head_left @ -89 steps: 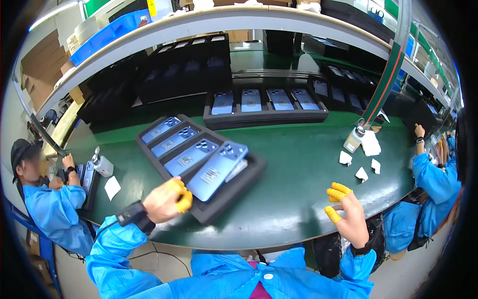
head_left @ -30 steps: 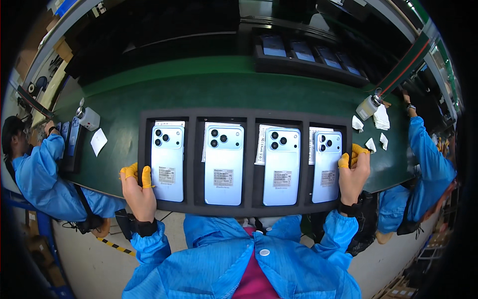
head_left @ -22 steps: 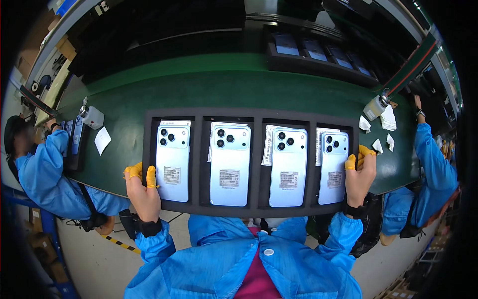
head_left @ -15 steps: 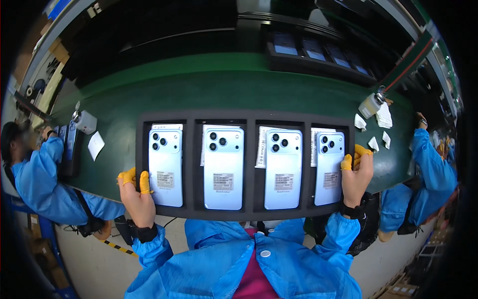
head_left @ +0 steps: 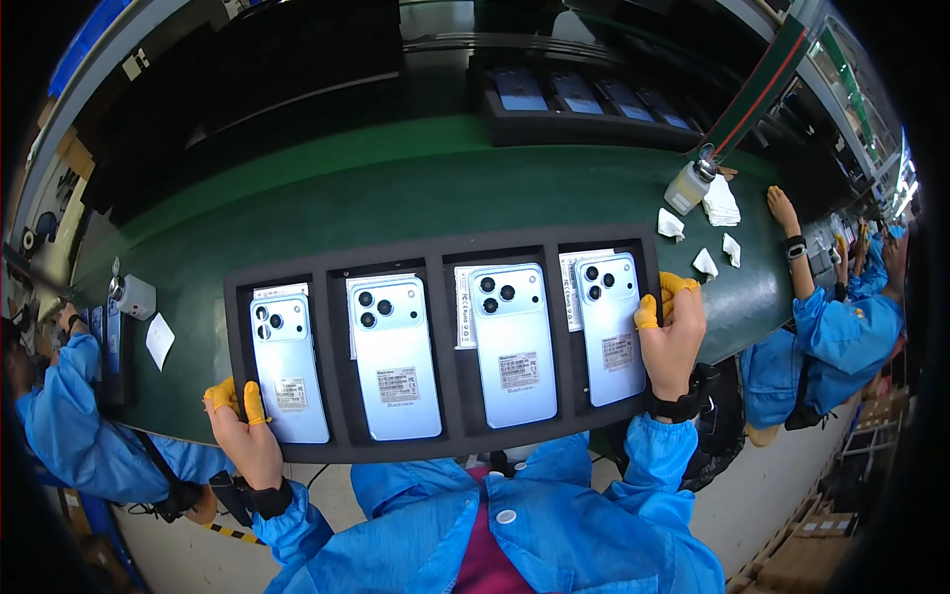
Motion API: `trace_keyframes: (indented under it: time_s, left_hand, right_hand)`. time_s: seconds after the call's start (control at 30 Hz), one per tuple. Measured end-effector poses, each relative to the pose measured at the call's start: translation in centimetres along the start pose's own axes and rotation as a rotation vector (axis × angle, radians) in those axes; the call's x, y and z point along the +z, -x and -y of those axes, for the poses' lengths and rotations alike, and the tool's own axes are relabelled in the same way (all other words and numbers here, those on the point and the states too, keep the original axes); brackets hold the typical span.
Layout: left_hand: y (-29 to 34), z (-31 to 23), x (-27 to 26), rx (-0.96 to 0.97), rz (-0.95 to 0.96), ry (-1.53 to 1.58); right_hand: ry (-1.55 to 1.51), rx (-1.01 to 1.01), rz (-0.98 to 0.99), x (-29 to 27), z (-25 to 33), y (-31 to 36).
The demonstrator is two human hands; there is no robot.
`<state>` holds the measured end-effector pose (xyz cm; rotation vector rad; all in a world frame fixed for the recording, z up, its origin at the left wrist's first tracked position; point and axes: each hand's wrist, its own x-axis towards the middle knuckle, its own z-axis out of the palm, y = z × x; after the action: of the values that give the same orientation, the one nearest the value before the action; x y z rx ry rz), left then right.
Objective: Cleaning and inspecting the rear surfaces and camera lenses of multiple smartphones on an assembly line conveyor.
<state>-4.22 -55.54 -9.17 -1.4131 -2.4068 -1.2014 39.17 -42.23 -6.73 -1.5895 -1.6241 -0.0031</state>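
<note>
A black foam tray (head_left: 455, 442) with several slots is held between my two hands, over the near edge of the green table. Each slot holds a light blue smartphone (head_left: 394, 356), back up, with a camera cluster at its top left and a grey label low on its back. White printed slips (head_left: 464, 307) stick out from under the phones. My left hand (head_left: 247, 441) grips the tray's left end near the front corner. My right hand (head_left: 673, 342) is closed round the right end. Yellow finger cots cover some fingertips of both hands.
Another dark tray of phones (head_left: 594, 129) lies at the back. To the right are a pump bottle (head_left: 689, 188), stacked white wipes (head_left: 722, 203) and crumpled pieces (head_left: 670, 224). Another bottle (head_left: 136, 297) and white sheet (head_left: 160, 342) lie left. Co-workers in blue sleeves (head_left: 821, 327) sit on both sides.
The tray, held in both hands, has shifted left in view and tilted, its right end now higher. The table and its things have also shifted left in view. Both hands keep their hold.
</note>
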Motion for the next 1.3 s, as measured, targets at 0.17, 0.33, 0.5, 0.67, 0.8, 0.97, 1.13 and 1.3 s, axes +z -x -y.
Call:
trace_keyframes:
  time_s: [0.17, 0.33, 0.5, 0.67, 0.8, 0.97, 1.13, 1.3]
  left_hand:
    - [-0.2, 0.0, 0.1, 0.007, 0.014, 0.02]
    - [-1.6, -0.4, -0.5, 0.153, 0.107, -0.189]
    - [-6.4, -4.8, -1.3, 0.465, 0.217, -0.12]
    - [-8.5, -6.6, 3.7, 0.487, 0.45, -0.086]
    - [-7.9, -6.3, 6.0, 0.415, 0.423, -0.09]
    - [-8.7, -6.8, 5.0, 0.513, 0.272, -0.174]
    - [-9.6, -6.2, 4.8, 0.498, 0.155, -0.095]
    - [-13.9, -7.8, 6.5, 0.334, 0.322, -0.037]
  right_hand:
    - [0.02, -0.044, 0.024, 0.1, -0.4, -0.1]
    - [0.215, 0.094, 0.37, 0.0, -0.9, -0.5]
    - [0.113, -0.302, 0.341, -0.2, 4.1, -3.9]
    - [0.202, -0.328, 0.572, 3.8, 3.6, -5.4]
    - [0.32, -0.353, 0.512, 4.3, 3.6, -4.2]
    - [0.19, -0.276, 0.44, 3.3, 5.0, -4.5]
    - [0.083, -0.3, 0.457, 4.1, 5.6, -6.0]
    - [0.203, -0.318, 0.307, 7.9, 3.6, -8.8]
